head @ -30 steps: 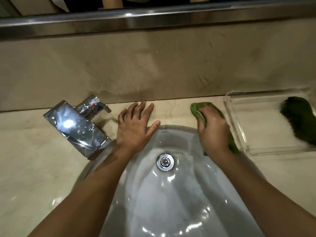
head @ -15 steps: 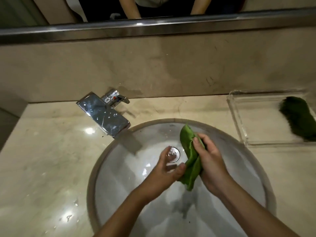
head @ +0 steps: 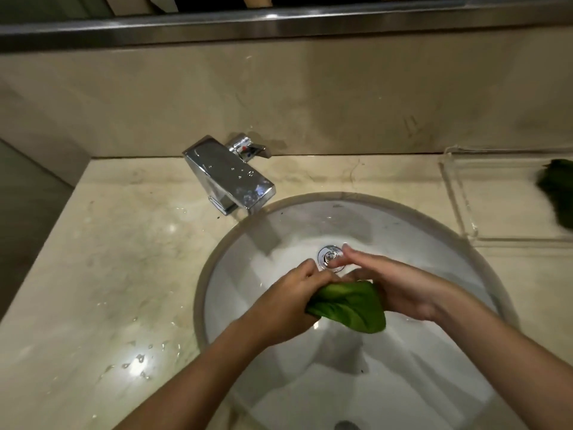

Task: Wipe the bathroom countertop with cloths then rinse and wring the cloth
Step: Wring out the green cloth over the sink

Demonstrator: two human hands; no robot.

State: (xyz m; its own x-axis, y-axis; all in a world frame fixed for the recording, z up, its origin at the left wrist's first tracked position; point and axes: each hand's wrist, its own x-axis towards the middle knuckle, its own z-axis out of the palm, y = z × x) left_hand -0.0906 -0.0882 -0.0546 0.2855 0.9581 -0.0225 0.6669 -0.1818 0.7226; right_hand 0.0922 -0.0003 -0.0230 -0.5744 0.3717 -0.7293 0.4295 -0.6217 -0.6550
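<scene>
Head view: over the sink (head: 403, 202), the left hand (head: 286, 304) curls its fingers round one end of the green cloth (head: 352, 307); the right hand (head: 401, 290) keeps fingers straight, cloth against its palm.

Grip point: cloth (head: 350, 305) held between both hands, over the basin (head: 279, 383), near its centre. Left hand (head: 288, 302) grips the cloth's left end. Right hand (head: 400, 290) touches the right end, fingers stretched out over the drain (head: 330, 257), which sits just behind the grip. Faucet (head: 229, 178) is behind-left of the grip, spout overhanging the basin rim, with the handle (head: 251, 148) behind it by the wall (head: 310, 97). Countertop (head: 124, 259) surrounds the basin, with water drops (head: 139, 361) on it left of the grip. Tray (head: 459, 206) is well right and behind, on the countertop, with a second cloth (head: 558, 190) in it.
</scene>
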